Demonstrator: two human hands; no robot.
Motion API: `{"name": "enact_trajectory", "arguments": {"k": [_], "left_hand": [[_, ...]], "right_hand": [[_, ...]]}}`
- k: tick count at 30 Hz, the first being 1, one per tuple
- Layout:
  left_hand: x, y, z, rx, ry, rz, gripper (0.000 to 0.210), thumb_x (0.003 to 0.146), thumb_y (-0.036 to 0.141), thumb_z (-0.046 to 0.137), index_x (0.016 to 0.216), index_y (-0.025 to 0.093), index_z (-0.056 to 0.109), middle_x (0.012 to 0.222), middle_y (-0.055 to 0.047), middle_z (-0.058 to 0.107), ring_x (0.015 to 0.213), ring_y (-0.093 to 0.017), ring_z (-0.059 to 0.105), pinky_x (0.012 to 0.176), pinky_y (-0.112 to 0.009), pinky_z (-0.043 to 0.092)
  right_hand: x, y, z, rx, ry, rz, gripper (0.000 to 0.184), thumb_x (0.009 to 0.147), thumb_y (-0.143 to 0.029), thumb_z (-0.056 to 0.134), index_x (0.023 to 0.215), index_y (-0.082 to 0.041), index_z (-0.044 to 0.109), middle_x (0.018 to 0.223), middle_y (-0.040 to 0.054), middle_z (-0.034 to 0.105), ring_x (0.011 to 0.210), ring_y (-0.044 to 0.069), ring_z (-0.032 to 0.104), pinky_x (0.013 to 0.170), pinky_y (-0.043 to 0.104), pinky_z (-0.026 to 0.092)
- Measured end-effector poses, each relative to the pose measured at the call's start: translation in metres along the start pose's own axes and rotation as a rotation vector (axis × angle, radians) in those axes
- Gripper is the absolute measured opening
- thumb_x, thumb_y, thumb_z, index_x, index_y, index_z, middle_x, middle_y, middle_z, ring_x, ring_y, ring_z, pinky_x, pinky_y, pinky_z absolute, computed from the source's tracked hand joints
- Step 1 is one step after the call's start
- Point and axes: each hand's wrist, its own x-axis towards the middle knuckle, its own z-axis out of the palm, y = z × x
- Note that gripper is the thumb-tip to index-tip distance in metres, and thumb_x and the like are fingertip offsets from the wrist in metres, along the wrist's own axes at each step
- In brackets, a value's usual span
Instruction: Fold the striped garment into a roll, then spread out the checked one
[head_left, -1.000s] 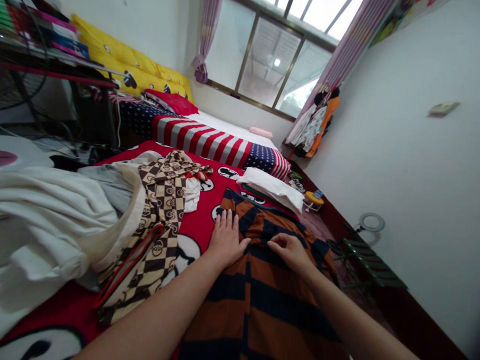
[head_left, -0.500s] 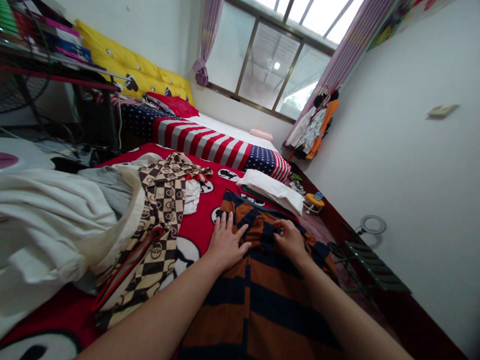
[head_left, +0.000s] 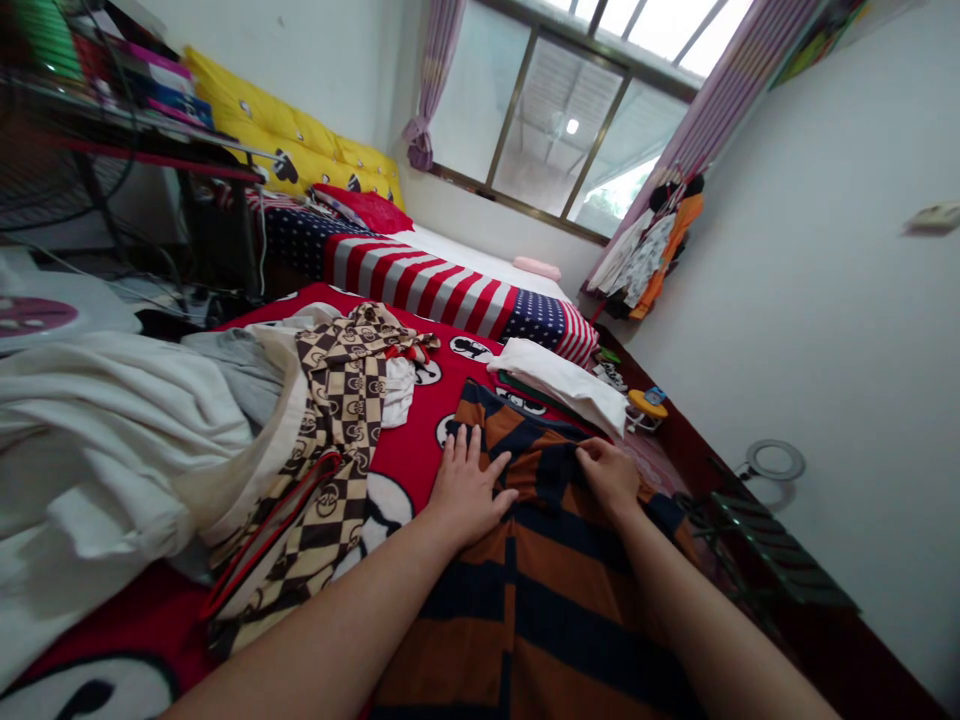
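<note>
A brown-and-navy striped garment [head_left: 555, 600] lies spread in front of me, its far part bunched into creases. My left hand [head_left: 466, 492] rests flat on its left side, fingers spread and holding nothing. On the right, the fingers of my right hand [head_left: 609, 475] are curled, with thumb and forefinger pinching a fold of the garment near its far end. To the left lies a heap with a brown-and-beige checked garment [head_left: 341, 410] and a cream-white cloth [head_left: 112, 430]. Past the striped garment, a folded white cloth [head_left: 562, 385] lies flat.
Everything lies on a red blanket [head_left: 420, 450] with black-and-white pictures. Behind it stands a bed with a flag-patterned cover [head_left: 420, 280]. A dark green folding chair [head_left: 784, 550] stands at the right by the wall. A fan and a cluttered desk [head_left: 150, 140] are at left.
My right hand has moved slightly right and drawn the pinched fabric with it, easing some creases. My left hand stays flat on the garment. The view has turned a little left.
</note>
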Motion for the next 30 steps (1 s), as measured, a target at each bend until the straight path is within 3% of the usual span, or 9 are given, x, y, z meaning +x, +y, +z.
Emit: {"name": "enact_trajectory", "arguments": {"k": [4, 7, 11, 15, 21, 24, 27, 30], "left_hand": [[0.0, 0.0, 0.0, 0.003, -0.006, -0.002, 0.06, 0.084, 0.064, 0.043, 0.138, 0.038, 0.045, 0.156, -0.008, 0.024, 0.142, -0.041, 0.012, 0.113, -0.055, 0.011], [0.0, 0.0, -0.001, 0.0, -0.01, 0.004, 0.06, 0.085, 0.064, 0.043, 0.137, 0.037, 0.046, 0.155, -0.009, 0.024, 0.142, -0.041, 0.012, 0.113, -0.055, 0.01], [0.0, 0.001, -0.002, -0.004, -0.003, 0.011, 0.059, 0.084, 0.063, 0.044, 0.137, 0.036, 0.047, 0.155, -0.01, 0.025, 0.142, -0.042, 0.012, 0.113, -0.056, 0.01], [0.0, 0.001, -0.001, -0.002, 0.004, 0.011, 0.059, 0.084, 0.063, 0.045, 0.137, 0.035, 0.047, 0.154, -0.012, 0.025, 0.141, -0.042, 0.013, 0.113, -0.056, 0.011], [0.0, -0.002, 0.0, -0.009, 0.073, 0.079, 0.058, 0.085, 0.06, 0.047, 0.138, 0.038, 0.044, 0.156, -0.011, 0.02, 0.143, -0.039, 0.011, 0.111, -0.058, 0.013], [-0.001, -0.001, -0.002, -0.013, 0.064, 0.144, 0.05, 0.088, 0.06, 0.044, 0.134, 0.042, 0.047, 0.156, -0.007, 0.023, 0.143, -0.037, 0.013, 0.109, -0.061, 0.014], [-0.002, -0.001, -0.003, -0.007, 0.031, 0.169, 0.046, 0.089, 0.061, 0.038, 0.129, 0.044, 0.052, 0.153, -0.006, 0.031, 0.141, -0.037, 0.02, 0.109, -0.063, 0.012], [-0.003, -0.002, -0.002, -0.002, 0.018, 0.181, 0.052, 0.087, 0.068, 0.034, 0.13, 0.044, 0.052, 0.153, -0.006, 0.032, 0.14, -0.038, 0.022, 0.109, -0.063, 0.011]], "right_hand": [[0.002, 0.003, 0.005, 0.043, -0.058, 0.076, 0.022, 0.081, -0.033, 0.054, 0.087, -0.02, 0.071, 0.082, 0.006, 0.071, 0.079, 0.022, 0.065, 0.063, 0.027, 0.04], [-0.004, -0.002, 0.001, 0.092, -0.051, 0.105, 0.032, 0.088, -0.039, 0.045, 0.09, -0.017, 0.068, 0.086, 0.0086, 0.071, 0.081, 0.021, 0.065, 0.065, 0.027, 0.042], [-0.019, -0.019, -0.006, 0.165, -0.151, 0.052, 0.052, 0.09, -0.055, 0.035, 0.066, -0.021, 0.065, 0.065, 0.0054, 0.067, 0.067, 0.02, 0.064, 0.06, 0.027, 0.04], [-0.027, -0.035, -0.003, 0.242, -0.208, -0.002, 0.029, 0.074, -0.048, 0.061, 0.063, -0.02, 0.062, 0.069, 0.0039, 0.068, 0.071, 0.02, 0.065, 0.059, 0.024, 0.041], [-0.037, -0.035, 0.0, 0.332, -0.291, 0.115, 0.022, 0.083, -0.035, 0.044, 0.068, -0.02, 0.051, 0.047, -0.0016, 0.056, 0.042, 0.014, 0.057, 0.041, 0.021, 0.037], [-0.043, -0.027, -0.01, 0.27, -0.363, 0.115, 0.022, 0.079, -0.032, 0.051, 0.06, -0.02, 0.049, 0.044, -0.002, 0.055, 0.039, 0.012, 0.054, 0.04, 0.02, 0.034], [-0.045, -0.026, -0.027, 0.153, -0.409, 0.061, 0.026, 0.07, -0.031, 0.064, 0.05, -0.019, 0.051, 0.046, 0.0002, 0.056, 0.047, 0.014, 0.056, 0.046, 0.022, 0.035], [-0.047, -0.035, -0.041, -0.009, -0.28, 0.003, 0.02, 0.074, -0.034, 0.064, 0.062, -0.019, 0.062, 0.064, 0.0062, 0.065, 0.068, 0.023, 0.064, 0.059, 0.028, 0.041]]}}
